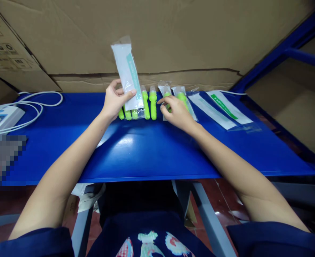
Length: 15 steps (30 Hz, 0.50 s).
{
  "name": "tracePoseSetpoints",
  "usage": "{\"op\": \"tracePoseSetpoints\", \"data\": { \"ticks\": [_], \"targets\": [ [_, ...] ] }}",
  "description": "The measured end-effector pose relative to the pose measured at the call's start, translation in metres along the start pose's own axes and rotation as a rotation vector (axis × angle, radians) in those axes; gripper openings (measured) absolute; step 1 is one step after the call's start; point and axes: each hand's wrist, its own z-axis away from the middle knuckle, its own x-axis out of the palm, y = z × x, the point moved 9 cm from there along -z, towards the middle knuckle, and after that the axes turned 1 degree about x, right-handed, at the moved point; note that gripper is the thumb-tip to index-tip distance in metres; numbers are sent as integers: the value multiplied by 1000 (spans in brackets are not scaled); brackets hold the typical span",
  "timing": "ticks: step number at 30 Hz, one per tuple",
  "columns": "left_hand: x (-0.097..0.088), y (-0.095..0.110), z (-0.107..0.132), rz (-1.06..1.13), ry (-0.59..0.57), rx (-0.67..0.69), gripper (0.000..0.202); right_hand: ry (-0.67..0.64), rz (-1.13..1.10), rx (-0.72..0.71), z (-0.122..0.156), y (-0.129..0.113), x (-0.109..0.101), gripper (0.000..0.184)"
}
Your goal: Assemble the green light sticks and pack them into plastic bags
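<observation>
With my left hand [115, 100] I pinch a card-lined plastic sleeve [126, 73] over lime-green tubes [153, 107], right hand [178, 111] loosely spread near them.

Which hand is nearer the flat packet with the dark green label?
Right. The right hand is left of that packet, over the wrapped green pieces; the left hand is farther left, holding up another packet.

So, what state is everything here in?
Green sticks: side by side, at least two bare, two bagged
Raised packet: tilted, hiding parts of some sticks
Left hand: pinching that packet
Right hand: fingers apart, over a bagged stick
White-card packets: two, lying flat
White cable: looped
</observation>
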Motion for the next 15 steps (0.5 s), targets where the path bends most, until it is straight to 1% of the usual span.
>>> {"op": "tracePoseSetpoints", "data": {
  "ticks": [4,7,10,15],
  "targets": [
    [-1,-1,-1,-4,17,-2,69,-138,69,-58,7,-9,21,39],
    [-3,-3,-1,2,23,-10,73,-207,127,-49,12,-12,31,40],
    [-7,-3,-2,-8,36,-4,77,-215,142,-50,13,-15,33,38],
    [-14,-2,-7,-28,49,50,84,-188,169,-60,11,-16,27,32]
  ]
}}
